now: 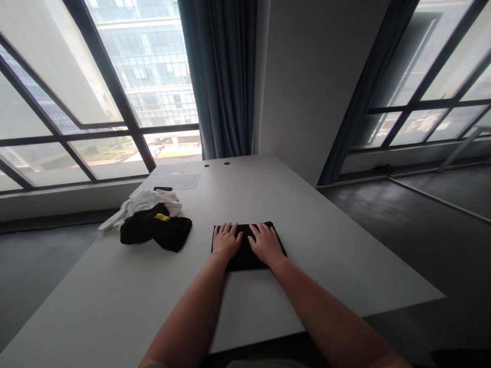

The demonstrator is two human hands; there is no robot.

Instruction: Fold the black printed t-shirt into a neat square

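Observation:
A folded black cloth (247, 258), perhaps a garment, lies flat as a neat rectangle on the white table (314, 245) in front of me. My left hand (227, 240) rests palm down on its left part, fingers stretched out and a little apart. On the right part lies my right hand (265, 242), also flat with the fingers spread. Both hands touch the top of the cloth, and neither grips it. A strip of black fabric shows between them, while the palms hide the rest.
To the left sits a loose heap of black cloth (153, 227) with a yellow patch, against crumpled white cloth (148, 202). Behind it are a small dark object (163, 188) and paper sheets (172, 181). A blue curtain (224, 76) and windows stand beyond the table's far end.

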